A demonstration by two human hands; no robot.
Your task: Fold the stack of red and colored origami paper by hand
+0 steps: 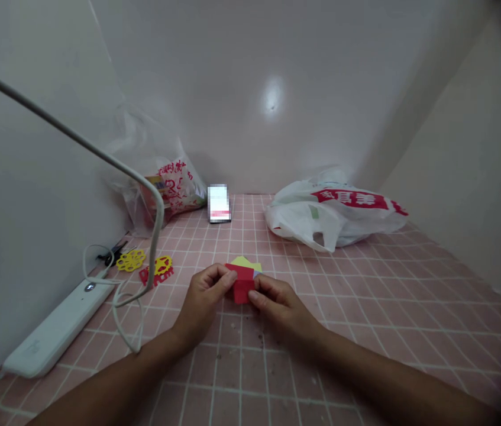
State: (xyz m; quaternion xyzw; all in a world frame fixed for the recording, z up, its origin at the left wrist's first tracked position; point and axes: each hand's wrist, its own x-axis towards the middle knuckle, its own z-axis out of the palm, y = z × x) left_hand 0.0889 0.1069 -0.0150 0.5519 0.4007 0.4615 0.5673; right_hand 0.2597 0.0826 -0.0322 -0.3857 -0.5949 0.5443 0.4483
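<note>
A small piece of folded red paper [243,285] is held between my two hands, above the pink tiled surface. My left hand [208,296] pinches its left edge between thumb and fingers. On the other side, my right hand [279,299] grips the lower right edge with thumb and forefinger. Just behind the red piece shows some yellow paper [242,260], with a sliver of pale violet beside it; both are mostly hidden by the red paper and my fingers.
A white power strip [61,325] with a looping cable [158,231] lies at left, near yellow cut-out shapes [130,260] and a red lettered stencil [156,276]. At the back are a clear plastic bag [157,183], a lit phone [219,204] and a white plastic bag [334,213].
</note>
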